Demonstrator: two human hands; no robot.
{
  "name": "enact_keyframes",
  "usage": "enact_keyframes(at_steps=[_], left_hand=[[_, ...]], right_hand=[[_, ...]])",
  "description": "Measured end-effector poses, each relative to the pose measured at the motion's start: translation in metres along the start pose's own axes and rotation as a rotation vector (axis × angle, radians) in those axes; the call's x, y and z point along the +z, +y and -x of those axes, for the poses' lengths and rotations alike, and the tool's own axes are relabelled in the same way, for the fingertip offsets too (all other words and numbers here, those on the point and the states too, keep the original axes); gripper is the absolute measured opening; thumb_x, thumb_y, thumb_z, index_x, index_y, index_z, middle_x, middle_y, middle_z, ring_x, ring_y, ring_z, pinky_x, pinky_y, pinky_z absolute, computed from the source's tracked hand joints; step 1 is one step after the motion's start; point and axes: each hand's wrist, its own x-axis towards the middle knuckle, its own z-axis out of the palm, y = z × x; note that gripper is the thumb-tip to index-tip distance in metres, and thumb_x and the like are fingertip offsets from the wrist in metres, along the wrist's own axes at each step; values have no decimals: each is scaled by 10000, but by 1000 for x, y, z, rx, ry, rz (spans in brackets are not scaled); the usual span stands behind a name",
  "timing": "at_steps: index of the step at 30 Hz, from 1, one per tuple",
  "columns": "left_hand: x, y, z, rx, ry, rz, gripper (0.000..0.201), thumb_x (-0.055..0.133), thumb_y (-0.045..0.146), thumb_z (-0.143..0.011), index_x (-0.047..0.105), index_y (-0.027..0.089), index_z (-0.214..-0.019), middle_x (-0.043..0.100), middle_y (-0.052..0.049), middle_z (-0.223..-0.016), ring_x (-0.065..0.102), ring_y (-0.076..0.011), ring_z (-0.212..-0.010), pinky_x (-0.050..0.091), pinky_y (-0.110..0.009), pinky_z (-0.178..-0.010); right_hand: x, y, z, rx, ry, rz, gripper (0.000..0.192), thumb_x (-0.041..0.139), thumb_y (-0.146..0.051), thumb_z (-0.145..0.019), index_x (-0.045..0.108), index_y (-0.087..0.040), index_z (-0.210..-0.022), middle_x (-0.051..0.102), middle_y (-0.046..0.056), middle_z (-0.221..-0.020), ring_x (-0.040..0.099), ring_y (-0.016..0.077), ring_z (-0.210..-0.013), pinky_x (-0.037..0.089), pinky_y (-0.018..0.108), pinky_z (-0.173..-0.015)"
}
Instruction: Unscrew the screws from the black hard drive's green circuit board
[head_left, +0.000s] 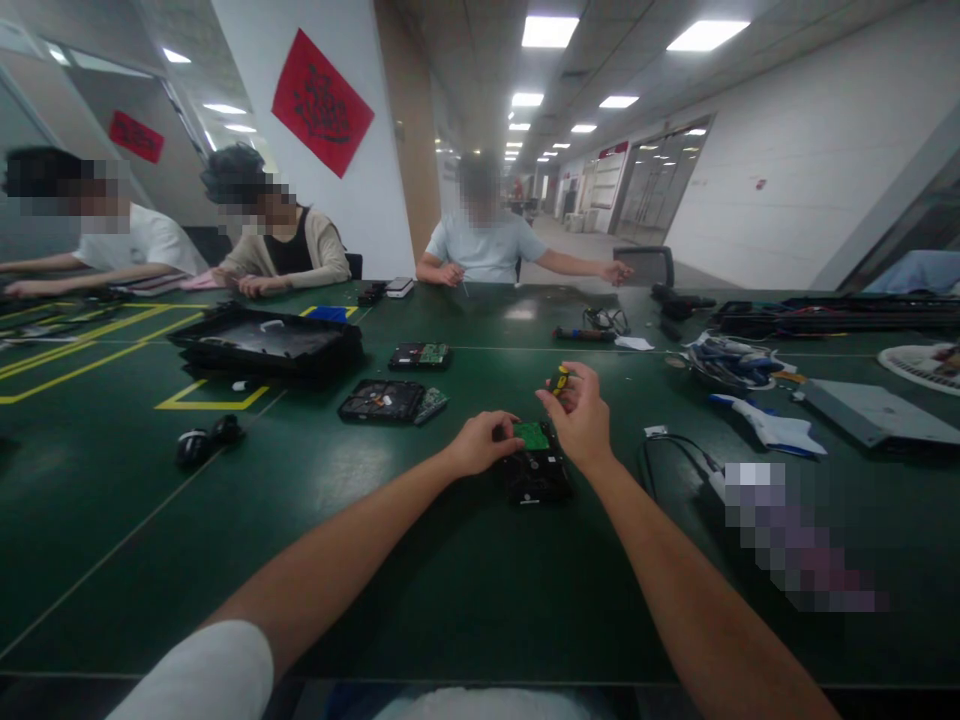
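A black hard drive [536,475] with a green circuit board [532,435] lies flat on the table in front of me. My left hand [486,443] grips its left edge, thumb over the board and fingers curled behind. Above the drive's far right corner, my right hand [583,415] is closed around a yellow-and-black screwdriver [559,379]. The screwdriver's tip is hidden or too small to make out. To the left lie two more hard drives, a nearer one [381,400] and a farther one [420,355], with a loose circuit board [431,404] beside the nearer.
Black trays [266,340] and a coiled black cable [208,440] sit left on the green table [337,520]. On the right are a cable [651,470], a blue-white glove [772,425], a bag of parts [727,360] and a grey metal case [885,412]. Three people sit opposite.
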Motion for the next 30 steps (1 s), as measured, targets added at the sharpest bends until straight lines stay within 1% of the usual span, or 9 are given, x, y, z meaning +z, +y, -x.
enact_keyframes(at_steps=[2,6,10,12,14,18,22,26,30], left_hand=[[0,-1,-2,-27,-5,11,218,778,365,-823,620,215,-821,726,-66,-1248,677,-254,-1111,498,-421,-1035],[-1,-3,-5,-50,-30,43,261,805,377,-786,642,217,-912,729,-64,-1225,683,-243,-1054,520,-416,-1008],[-3,-2,-9,-68,-66,25,282,807,386,-771,674,219,-954,742,-53,-1118,686,-251,-1011,536,-411,-977],[-2,0,-9,-85,-77,23,272,799,378,-776,684,222,-967,745,-42,-1059,689,-250,-989,542,-403,-958],[0,1,-9,-102,-64,34,255,788,365,-785,691,222,-972,744,-36,-1033,691,-247,-975,545,-398,-946],[4,3,-6,-97,-29,67,204,770,334,-801,695,221,-953,738,-39,-1115,687,-244,-1005,533,-406,-979],[5,1,-3,-73,-18,94,170,770,308,-807,695,218,-930,711,-51,-1237,675,-247,-1070,502,-423,-1040],[5,0,-4,-80,-2,97,169,786,303,-800,702,216,-918,711,-59,-1245,665,-256,-1111,479,-431,-1077],[4,2,-4,-61,-19,98,155,777,296,-811,702,205,-912,711,-58,-1241,663,-247,-1119,465,-426,-1096]], right_hand=[[0,-1,0,-18,-3,25,629,788,-434,-825,521,-306,-1380,706,91,-1200,717,242,-930,604,407,-845],[-1,-2,0,-23,3,-21,635,780,-370,-819,528,-306,-1399,714,91,-1202,716,250,-938,596,397,-817],[-1,-1,-1,-27,29,-41,641,788,-326,-802,547,-307,-1396,723,79,-1160,707,243,-897,587,391,-792],[-2,-1,-1,-41,25,3,665,777,-332,-812,526,-312,-1428,713,80,-1160,699,246,-893,586,395,-781],[-3,-1,-2,-57,19,48,673,767,-345,-821,519,-316,-1446,700,82,-1170,688,247,-885,588,405,-779],[-5,-1,-2,-80,29,66,640,785,-382,-800,574,-317,-1400,685,86,-1197,658,252,-878,602,434,-801],[-7,0,-2,-92,-33,129,680,734,-400,-848,479,-316,-1473,667,103,-1242,679,256,-935,616,448,-843],[-8,2,-3,-113,-45,144,681,711,-382,-881,438,-310,-1500,672,107,-1232,699,247,-912,620,441,-841],[-9,1,-5,-212,-72,238,649,705,-370,-890,465,-308,-1490,641,111,-1308,686,251,-930,638,452,-826]])
